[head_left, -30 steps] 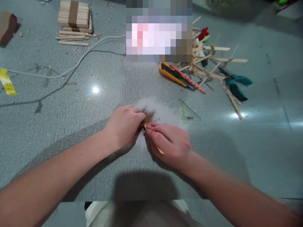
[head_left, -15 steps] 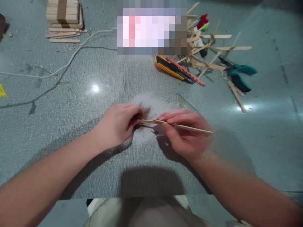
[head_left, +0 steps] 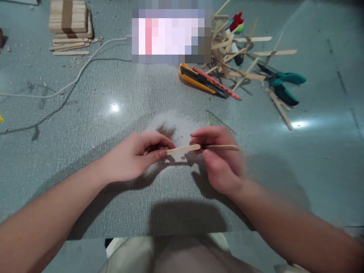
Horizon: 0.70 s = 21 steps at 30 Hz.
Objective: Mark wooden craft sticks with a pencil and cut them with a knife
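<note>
Between thumb and fingers, my left hand (head_left: 136, 153) pinches one end of a pale wooden stick (head_left: 184, 149), which points right with its rounded end free. My right hand (head_left: 223, 155), slightly blurred, is closed around a second wooden stick (head_left: 222, 147) that lies nearly level across the fingers. The two sticks' ends are close together; whether they touch is unclear. Both hands are just above the table, over a patch of white powder (head_left: 182, 125) with a brown smudge. A small round thing (head_left: 182, 158) lies below the left stick.
Stacked wooden sticks (head_left: 68, 17) stand at the back left, near a white cable (head_left: 81, 72). A yellow cutter (head_left: 199, 80), red pencil (head_left: 216, 82), teal-handled pliers (head_left: 287, 77) and a jumble of joined sticks (head_left: 227, 53) lie at the back right. A clear triangle (head_left: 217, 120) is behind my right hand.
The left-hand stick now shows its flat face and rounded end, and the sticks appear as two separate pieces. My left hand has shifted slightly left. The whole view has shifted a little.
</note>
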Available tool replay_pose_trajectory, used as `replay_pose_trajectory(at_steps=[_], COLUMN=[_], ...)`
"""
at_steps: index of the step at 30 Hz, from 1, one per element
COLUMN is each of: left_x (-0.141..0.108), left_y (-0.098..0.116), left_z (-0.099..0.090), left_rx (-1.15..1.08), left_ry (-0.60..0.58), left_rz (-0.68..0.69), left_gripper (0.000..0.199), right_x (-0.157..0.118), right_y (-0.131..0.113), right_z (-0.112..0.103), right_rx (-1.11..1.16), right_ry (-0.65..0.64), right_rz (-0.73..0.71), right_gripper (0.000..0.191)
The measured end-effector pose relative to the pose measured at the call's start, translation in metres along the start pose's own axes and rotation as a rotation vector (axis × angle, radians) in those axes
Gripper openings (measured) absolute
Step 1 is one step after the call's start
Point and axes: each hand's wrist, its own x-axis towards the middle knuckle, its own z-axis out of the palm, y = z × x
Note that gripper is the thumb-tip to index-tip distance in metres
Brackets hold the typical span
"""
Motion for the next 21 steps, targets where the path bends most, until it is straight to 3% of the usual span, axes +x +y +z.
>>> replay_pose_trajectory(at_steps=[3, 9, 16, 18, 21], left_x=[-0.001, -0.005, -0.005, -0.005, -0.006], left_y=[0.001, 0.002, -0.004, -0.005, -0.003], left_z=[0.002, 0.003, 0.004, 0.005, 0.006], left_rx=[0.107, 0.169, 0.127, 0.147, 0.211], left_ry=[0.027, 0.032, 0.086, 0.098, 0.119], left_rz=[0.067, 0.253, 0.442, 0.462, 0.498], left_gripper=[0.019, 0.015, 0.005, 0.005, 0.006], right_x=[0.004, 0.005, -0.003, -0.004, -0.005], right_y=[-0.007, -0.003, -0.009, -0.017, -0.028], right_z=[0.003, -0.008, -0.027, -0.029, -0.029], right_rx=[-0.08, -0.239, -0.436, -0.478, -0.521], right_ry=[-0.095, -0.069, -0.068, -0.112, -0.193], right_rz=[-0.11, -0.467, -0.696, -0.73, -0.646], right_gripper=[0.012, 0.025, 0.016, 0.016, 0.017])
